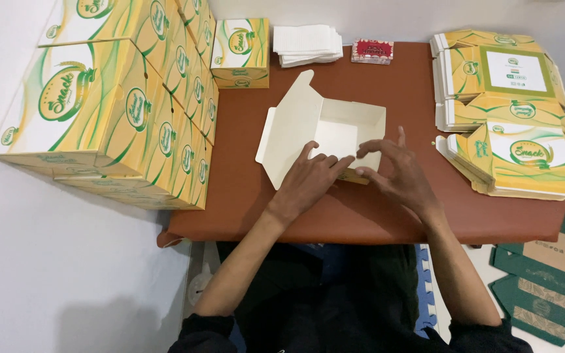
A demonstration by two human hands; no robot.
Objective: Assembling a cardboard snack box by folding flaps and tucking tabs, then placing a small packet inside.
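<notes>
Both hands press one open white box on one brown table.

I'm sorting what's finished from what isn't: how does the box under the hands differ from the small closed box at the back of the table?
The open box lies with its lid flung left, showing a plain white inside; the closed box is shut, showing yellow-green print. The left hand and right hand press on the open box's near wall; nothing touches the closed box. Both sit on the brown table.
</notes>
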